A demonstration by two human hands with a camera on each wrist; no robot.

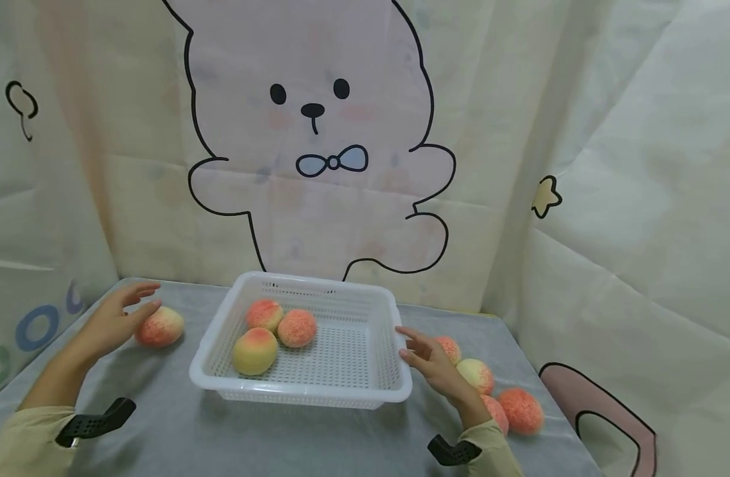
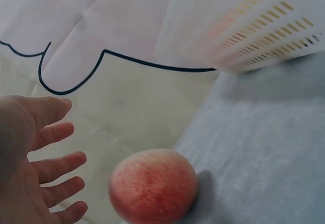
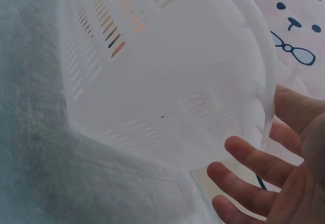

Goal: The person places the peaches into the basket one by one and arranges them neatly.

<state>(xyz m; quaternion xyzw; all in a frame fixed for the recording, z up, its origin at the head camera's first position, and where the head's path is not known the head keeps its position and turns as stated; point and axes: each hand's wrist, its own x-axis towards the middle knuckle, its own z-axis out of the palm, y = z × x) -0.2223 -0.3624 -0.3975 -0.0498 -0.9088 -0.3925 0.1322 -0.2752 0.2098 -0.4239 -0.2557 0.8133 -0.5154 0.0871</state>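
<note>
My left hand [image 1: 111, 322] reaches over the table's left side, close behind a peach [image 1: 161, 326]. Its fingers are spread, and the left wrist view shows a gap between the fingertips and that peach [image 2: 153, 187]. A white plastic basket [image 1: 305, 395] with slotted walls sits mid-table. Three peaches lie inside toward its left: two reddish ones [image 1: 297, 328] and a yellower one [image 1: 255, 351]. My right hand [image 1: 436, 366] holds the basket's right rim. Thumb and index tips go behind the rim [image 3: 269, 76]; the other fingers are outside, under it.
To the right of my right hand, several more peaches [image 1: 521, 411] cluster on the grey cloth-covered table [image 1: 269, 440]. A printed curtain [image 1: 490, 86] with a cartoon bear hangs right behind the table and along both sides. Black camera mounts [image 1: 97, 422] sit on both wrists.
</note>
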